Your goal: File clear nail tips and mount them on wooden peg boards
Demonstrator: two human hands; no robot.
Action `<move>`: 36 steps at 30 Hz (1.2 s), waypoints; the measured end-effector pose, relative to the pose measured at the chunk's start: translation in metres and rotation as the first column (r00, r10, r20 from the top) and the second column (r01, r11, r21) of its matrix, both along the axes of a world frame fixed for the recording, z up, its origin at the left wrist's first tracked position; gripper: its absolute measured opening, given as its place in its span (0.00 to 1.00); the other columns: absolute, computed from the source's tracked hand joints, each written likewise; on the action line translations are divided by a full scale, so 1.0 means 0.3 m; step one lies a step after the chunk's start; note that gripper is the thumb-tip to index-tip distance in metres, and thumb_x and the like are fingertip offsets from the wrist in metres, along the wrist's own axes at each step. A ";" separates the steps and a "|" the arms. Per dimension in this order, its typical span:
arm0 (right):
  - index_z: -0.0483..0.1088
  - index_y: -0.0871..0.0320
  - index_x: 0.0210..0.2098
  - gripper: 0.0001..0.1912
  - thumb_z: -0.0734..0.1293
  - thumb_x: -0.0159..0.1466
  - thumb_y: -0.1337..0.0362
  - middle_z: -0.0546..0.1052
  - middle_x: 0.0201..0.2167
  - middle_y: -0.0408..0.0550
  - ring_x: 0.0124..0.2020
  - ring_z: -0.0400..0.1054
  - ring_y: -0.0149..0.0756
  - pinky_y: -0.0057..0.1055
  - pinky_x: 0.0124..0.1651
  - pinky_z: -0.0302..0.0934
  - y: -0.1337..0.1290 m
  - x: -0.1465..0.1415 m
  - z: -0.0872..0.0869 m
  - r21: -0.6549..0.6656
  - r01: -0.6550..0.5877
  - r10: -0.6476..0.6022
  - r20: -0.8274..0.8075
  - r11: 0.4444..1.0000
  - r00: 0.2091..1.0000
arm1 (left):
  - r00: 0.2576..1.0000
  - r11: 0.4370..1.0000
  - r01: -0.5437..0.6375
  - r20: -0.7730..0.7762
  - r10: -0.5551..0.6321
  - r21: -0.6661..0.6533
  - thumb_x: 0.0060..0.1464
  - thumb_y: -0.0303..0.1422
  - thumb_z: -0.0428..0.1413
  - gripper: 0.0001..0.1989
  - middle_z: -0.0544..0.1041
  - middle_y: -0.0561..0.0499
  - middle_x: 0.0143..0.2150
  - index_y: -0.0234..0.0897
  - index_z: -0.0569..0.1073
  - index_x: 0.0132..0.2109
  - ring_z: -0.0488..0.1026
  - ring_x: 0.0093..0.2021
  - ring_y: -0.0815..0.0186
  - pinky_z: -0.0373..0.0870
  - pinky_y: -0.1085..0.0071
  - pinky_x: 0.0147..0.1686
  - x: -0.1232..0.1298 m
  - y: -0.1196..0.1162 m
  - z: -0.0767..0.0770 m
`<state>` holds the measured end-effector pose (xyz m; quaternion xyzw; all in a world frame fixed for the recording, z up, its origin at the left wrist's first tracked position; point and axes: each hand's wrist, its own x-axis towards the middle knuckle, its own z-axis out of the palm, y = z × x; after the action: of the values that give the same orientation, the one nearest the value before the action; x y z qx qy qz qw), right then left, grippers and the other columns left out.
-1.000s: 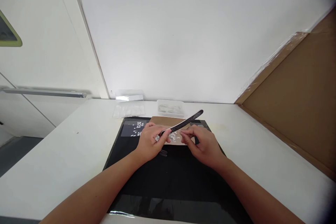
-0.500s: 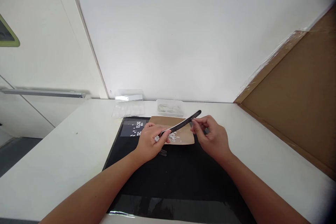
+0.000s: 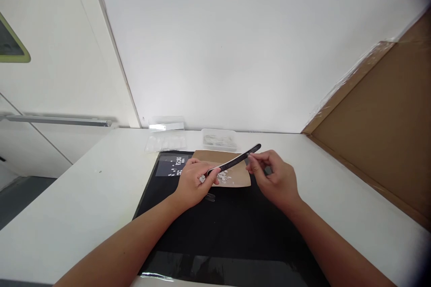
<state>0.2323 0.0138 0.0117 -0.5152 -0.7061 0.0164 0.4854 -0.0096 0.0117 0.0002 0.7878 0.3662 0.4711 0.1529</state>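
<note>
Before plastic boxes (image 3: pixel 219 140), left fingers (image 3: pixel 212 178) clasp a file (image 3: pixel 235 161); right fingers (image 3: pixel 259 172) pinched, contents unclear.

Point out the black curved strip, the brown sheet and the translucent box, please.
Black curved strip (image 3: pixel 236 161): head view, middle of its dark face.
Brown sheet (image 3: pixel 240 174): head view, bare patch toward its right edge.
Translucent box (image 3: pixel 220 147): head view, front wall.

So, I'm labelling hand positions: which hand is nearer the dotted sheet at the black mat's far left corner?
Left. The left hand is beside the dotted sheet; the right hand is farther, at the brown paper's right edge.
</note>
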 end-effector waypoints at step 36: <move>0.71 0.53 0.41 0.11 0.66 0.71 0.52 0.80 0.28 0.41 0.28 0.76 0.35 0.32 0.35 0.67 0.011 -0.006 -0.002 -0.039 0.063 -0.066 -0.076 0.997 0.995 | 0.999 0.999 0.034 -0.023 -0.033 0.018 0.71 0.33 0.53 0.19 0.81 0.58 0.28 0.39 0.75 0.29 0.75 0.30 0.70 0.63 0.65 0.48 -0.003 0.000 -0.006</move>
<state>0.2304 0.0171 0.0111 -0.5454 -0.6695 0.0334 0.5032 -0.0104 0.0118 -0.0017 0.8005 0.3503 0.4629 0.1493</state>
